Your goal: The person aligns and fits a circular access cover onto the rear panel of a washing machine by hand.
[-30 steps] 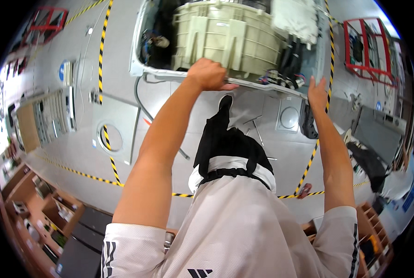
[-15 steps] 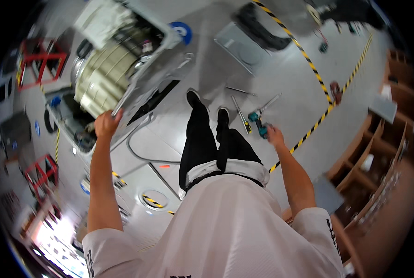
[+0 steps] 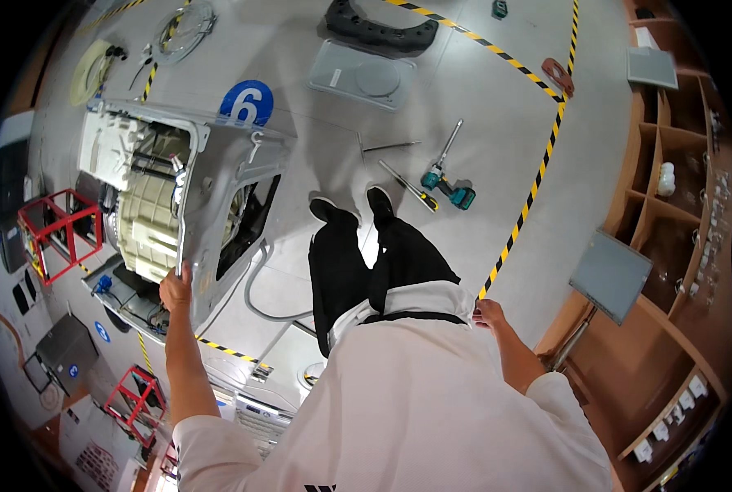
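A washing machine [image 3: 196, 271] with its cabinet open stands to my left, its cream plastic tub [image 3: 148, 221] and some wiring exposed. My left hand [image 3: 176, 289] is closed over the rim of that cabinet, at the near end of the tub. Beside my right hip, my right hand [image 3: 489, 313] hangs with fingers loosely bent and no object visible in it. On the floor past my feet lie a teal cordless drill [image 3: 448, 189] with a long bit, a yellow-and-black screwdriver [image 3: 411, 187] and a thin metal T-shaped tool [image 3: 389, 147].
A grey hose [image 3: 259, 307] curves from the machine toward my legs. Farther off lie a grey panel [image 3: 345, 78] and a black curved part [image 3: 382, 31]. Yellow-black tape [image 3: 526, 215] marks the floor. Wooden shelving [image 3: 669, 246] lines the right; red frames [image 3: 62, 234] stand left.
My view has turned, shifting the machine lower left. My right hand has drawn back from in front of the drill to my hip. My left hand stays on the cabinet rim.
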`<state>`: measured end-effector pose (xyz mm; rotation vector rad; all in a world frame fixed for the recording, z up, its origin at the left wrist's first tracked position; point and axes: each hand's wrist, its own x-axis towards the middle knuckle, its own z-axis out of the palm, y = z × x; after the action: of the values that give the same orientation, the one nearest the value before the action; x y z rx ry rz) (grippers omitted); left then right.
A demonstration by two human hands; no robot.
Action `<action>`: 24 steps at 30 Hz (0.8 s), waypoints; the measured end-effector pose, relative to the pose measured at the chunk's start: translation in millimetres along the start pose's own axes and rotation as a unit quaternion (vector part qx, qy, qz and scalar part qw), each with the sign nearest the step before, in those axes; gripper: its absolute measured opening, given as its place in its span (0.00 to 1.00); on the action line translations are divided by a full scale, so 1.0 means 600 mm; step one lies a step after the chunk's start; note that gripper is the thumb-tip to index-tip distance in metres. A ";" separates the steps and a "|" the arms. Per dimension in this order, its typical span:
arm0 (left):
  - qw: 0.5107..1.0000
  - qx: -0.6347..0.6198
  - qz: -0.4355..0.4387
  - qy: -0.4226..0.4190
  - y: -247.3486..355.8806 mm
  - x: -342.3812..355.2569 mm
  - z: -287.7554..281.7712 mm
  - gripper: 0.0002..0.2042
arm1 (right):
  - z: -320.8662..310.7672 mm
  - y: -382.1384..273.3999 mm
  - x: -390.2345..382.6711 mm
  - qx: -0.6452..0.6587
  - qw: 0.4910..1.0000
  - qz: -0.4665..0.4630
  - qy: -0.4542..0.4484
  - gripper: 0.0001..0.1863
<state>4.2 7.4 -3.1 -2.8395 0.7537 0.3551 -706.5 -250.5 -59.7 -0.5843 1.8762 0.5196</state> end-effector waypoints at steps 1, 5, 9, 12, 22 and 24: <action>1.000 0.008 -0.006 0.009 0.009 -0.001 -0.006 0.26 | 0.008 -0.010 0.005 -0.011 1.000 -0.009 -0.015 0.19; 0.999 0.009 -0.011 0.047 0.015 -0.008 -0.012 0.26 | 0.010 -0.082 0.005 -0.013 0.996 -0.083 -0.023 0.20; 0.998 0.009 -0.007 0.054 0.016 -0.012 -0.017 0.26 | 0.020 -0.174 -0.009 0.002 0.991 -0.133 -0.001 0.22; 0.999 0.002 -0.019 0.048 0.024 -0.015 -0.024 0.28 | 0.052 -0.229 -0.036 0.014 0.986 -0.167 -0.011 0.23; 0.997 -0.078 -0.022 0.020 0.031 -0.033 -0.063 0.32 | 0.151 -0.199 -0.057 -0.101 0.962 -0.250 -0.047 0.21; 0.996 -0.090 -0.022 0.008 0.026 -0.034 -0.064 0.32 | 0.153 -0.187 -0.062 -0.137 0.960 -0.242 -0.043 0.20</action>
<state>-13.9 -5.1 37.5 -3.0253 0.6925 0.4135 -559.5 -278.1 -66.9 -1.1491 1.5125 0.4694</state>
